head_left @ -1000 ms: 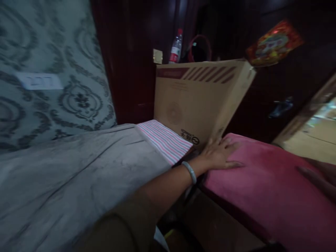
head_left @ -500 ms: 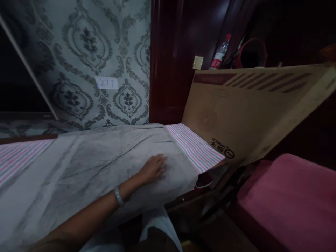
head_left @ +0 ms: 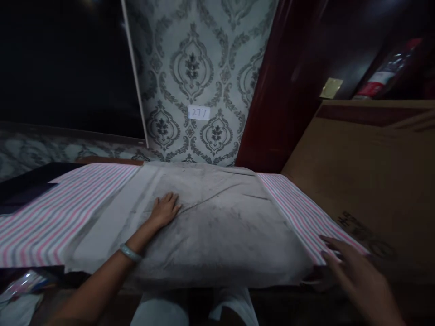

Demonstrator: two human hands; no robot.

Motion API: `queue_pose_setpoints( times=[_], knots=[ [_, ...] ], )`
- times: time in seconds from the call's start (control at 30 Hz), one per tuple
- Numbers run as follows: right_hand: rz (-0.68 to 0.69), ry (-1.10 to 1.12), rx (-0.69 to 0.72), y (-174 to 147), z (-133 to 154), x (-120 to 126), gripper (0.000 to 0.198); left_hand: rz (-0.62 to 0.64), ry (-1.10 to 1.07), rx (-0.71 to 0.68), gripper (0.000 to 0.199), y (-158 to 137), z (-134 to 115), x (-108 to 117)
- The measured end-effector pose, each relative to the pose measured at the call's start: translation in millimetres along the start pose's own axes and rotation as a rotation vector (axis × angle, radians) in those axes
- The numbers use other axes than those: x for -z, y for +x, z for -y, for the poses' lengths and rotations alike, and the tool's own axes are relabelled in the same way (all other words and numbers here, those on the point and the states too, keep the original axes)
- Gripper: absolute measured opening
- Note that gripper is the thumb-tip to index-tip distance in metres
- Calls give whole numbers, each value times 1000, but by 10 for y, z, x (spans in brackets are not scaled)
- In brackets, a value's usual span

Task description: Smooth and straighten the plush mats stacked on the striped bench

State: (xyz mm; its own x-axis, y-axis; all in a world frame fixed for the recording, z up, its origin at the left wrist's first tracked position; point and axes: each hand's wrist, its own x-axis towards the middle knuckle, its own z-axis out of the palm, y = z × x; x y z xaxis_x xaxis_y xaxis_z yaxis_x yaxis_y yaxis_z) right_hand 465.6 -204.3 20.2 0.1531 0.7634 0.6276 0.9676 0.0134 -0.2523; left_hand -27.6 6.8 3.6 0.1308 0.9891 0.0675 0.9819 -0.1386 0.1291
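My left hand (head_left: 165, 209) lies flat, palm down and fingers spread, on the grey cloth (head_left: 217, 226) that is spread over the middle of the counter (head_left: 190, 283); nothing is pinched in that grip, it only presses the fabric. My right hand (head_left: 353, 271) hovers open, fingers loosely splayed, at the right front corner, just over the edge of the striped sheet (head_left: 299, 213) and close to the grey cloth's right end, grasping nothing. The grey cloth reaches from the back edge near the patterned wall (head_left: 204, 68) down over the front edge, with creases running across it, so I judge it soft, light and limp: it will drape and bunch rather than hold a shape, and it should slide easily over the pink, blue and white striped sheet beneath. It looks smudged but not fragile. I would take it by its hems, best at the front corners where it hangs over the edge, rather than from the middle. At the right end a large cardboard box (head_left: 367, 181) leans beside the counter, its printed face toward me; I cannot tell what, if anything, is inside. Behind it a plastic bottle (head_left: 384, 77) with a red label stands in the dark, its contents unclear.
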Motion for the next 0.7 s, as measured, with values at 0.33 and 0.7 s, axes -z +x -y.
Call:
queue_pose_setpoints(
  times=[0.33,0.7],
  knots=[
    [152,-12,-80,647,-15,-1892,54,-4,61,270,62,69,1041,125],
    [209,-265,-230,648,36,-1770,64,-146,69,399,52,952,1455,216]
  ],
)
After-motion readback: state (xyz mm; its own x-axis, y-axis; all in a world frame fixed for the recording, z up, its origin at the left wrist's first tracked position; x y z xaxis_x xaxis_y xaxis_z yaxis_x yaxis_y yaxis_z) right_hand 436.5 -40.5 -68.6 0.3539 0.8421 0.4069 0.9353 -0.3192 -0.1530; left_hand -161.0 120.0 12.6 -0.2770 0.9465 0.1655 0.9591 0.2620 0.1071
